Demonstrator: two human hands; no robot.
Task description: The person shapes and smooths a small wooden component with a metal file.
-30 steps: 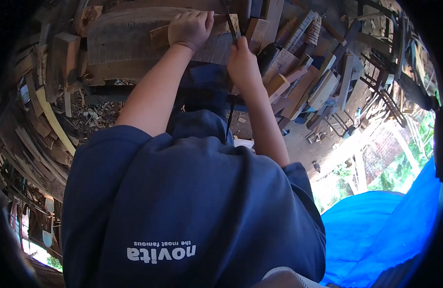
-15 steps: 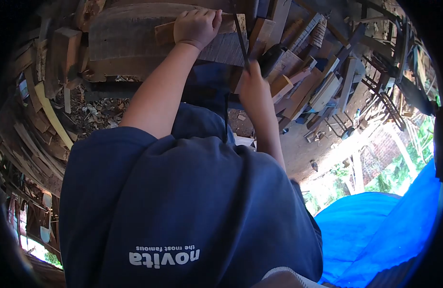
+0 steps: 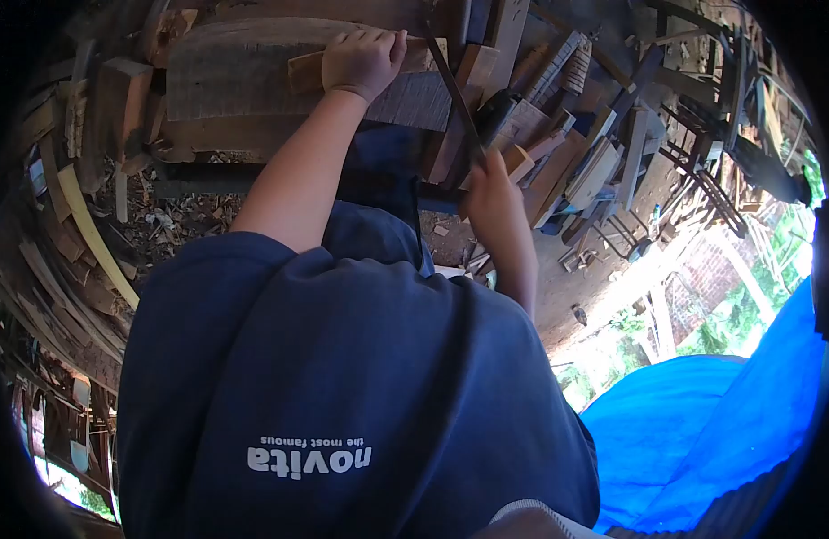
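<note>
My left hand [image 3: 364, 66] is closed over a small wooden block [image 3: 305, 72], pressing it on a wide, weathered board [image 3: 226, 76]. The block's paler right end sticks out past my fingers. My right hand [image 3: 495, 196], somewhat blurred, is wrapped round the near end of a handsaw, whose handle is hidden in the grip. From there the long dark saw blade [image 3: 455, 90] slants up and left, passing beside the block's right end. Whether its teeth touch the wood cannot be made out.
Stacked wood offcuts [image 3: 567, 171] lie to the right of the board. A wooden post [image 3: 123, 99] stands on the left, near a curved yellowish strip [image 3: 91, 225]. Wood chips [image 3: 176, 216] cover the ground below. A blue tarp [image 3: 684, 422] hangs at lower right.
My right hand has drawn the saw back toward my body and slightly right. My left hand stays on the block. The whole view has shifted a little.
</note>
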